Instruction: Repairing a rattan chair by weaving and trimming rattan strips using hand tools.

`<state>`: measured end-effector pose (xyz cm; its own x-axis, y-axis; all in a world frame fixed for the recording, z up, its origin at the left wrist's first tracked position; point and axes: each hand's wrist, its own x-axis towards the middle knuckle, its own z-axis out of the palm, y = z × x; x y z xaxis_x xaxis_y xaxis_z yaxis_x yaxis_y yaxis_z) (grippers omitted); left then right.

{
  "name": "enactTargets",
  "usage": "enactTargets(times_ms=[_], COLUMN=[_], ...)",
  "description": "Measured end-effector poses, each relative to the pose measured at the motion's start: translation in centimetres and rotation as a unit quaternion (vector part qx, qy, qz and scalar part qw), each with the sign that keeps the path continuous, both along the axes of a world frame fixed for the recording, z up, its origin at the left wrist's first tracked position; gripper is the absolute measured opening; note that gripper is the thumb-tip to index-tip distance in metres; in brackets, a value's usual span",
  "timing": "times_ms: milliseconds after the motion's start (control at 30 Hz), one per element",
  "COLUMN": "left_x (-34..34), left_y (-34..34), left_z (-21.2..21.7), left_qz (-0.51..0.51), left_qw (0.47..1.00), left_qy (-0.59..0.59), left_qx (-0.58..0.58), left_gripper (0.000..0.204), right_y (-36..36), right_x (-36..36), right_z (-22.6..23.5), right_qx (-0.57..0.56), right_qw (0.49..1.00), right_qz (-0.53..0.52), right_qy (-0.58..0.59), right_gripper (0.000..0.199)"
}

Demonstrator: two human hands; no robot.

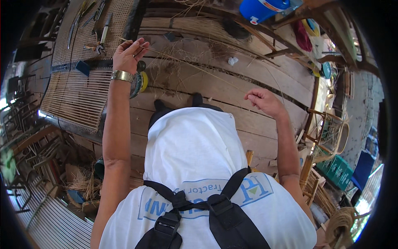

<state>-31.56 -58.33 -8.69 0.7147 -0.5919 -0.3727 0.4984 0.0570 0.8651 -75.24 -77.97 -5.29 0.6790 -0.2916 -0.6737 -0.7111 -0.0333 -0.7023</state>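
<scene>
A long, thin strand of cane (195, 67) stretches between my hands above the plank floor. My left hand (132, 52), wearing a metal wristwatch, pinches it near its left end, and a short tip sticks out past the fingers. At the other side my right hand (265, 102) is closed, with the strand running to its fingertips. Left of me lies a dark-framed panel (78, 97); parallel strands span its near part, and a finished open weave covers its far part. On that weave rest a light-handled tool (106, 30) and a plier-like tool (100, 49).
Loose fibre scraps (174, 68) litter the wooden floor (253, 124). By my left wrist stands a round container with a yellow rim (144, 81). A blue cooler (259, 10) sits at the far right. Green crates (336, 170) and a cane coil (340, 224) are on the right.
</scene>
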Motion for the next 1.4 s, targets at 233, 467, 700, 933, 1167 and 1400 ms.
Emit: enactTargets(times_ms=[233,467,700,933,1167,1400], left_x=[-0.6,2.5,16.1,37.2,34.3,21.9], left_y=[-2.3,-3.1,-1.2,26.6,40.4,13.6], left_z=[-0.3,-1.2,13.3,29.9,28.0,29.0], left_qz=[-0.018,-0.062,-0.184,0.014,0.219,0.004], left_qw=[0.999,0.996,0.962,0.946,0.961,0.943], left_qy=[0.019,0.063,-0.094,-0.310,-0.161,-0.251], left_qx=[0.028,-0.017,-0.181,-0.093,0.043,0.220], left_gripper=[0.007,0.008,0.028,0.039,0.027,0.024], right_y=[0.2,-0.2,-1.0,-0.5,-4.7,-12.6], right_x=[-1.9,-3.2,-9.7,-16.0,-3.0,18.2], right_z=[0.1,0.3,-8.2,-18.1,-18.5,-4.9], right_qx=[0.074,0.099,-0.151,-0.298,-0.241,-0.220], right_qw=[0.987,0.975,0.983,0.946,0.967,0.970], right_qz=[-0.118,-0.172,-0.091,-0.131,-0.073,0.090], right_qy=[-0.084,-0.101,-0.040,0.013,0.047,-0.047], right_gripper=[0.017,0.015,0.020,0.022,0.033,0.065])
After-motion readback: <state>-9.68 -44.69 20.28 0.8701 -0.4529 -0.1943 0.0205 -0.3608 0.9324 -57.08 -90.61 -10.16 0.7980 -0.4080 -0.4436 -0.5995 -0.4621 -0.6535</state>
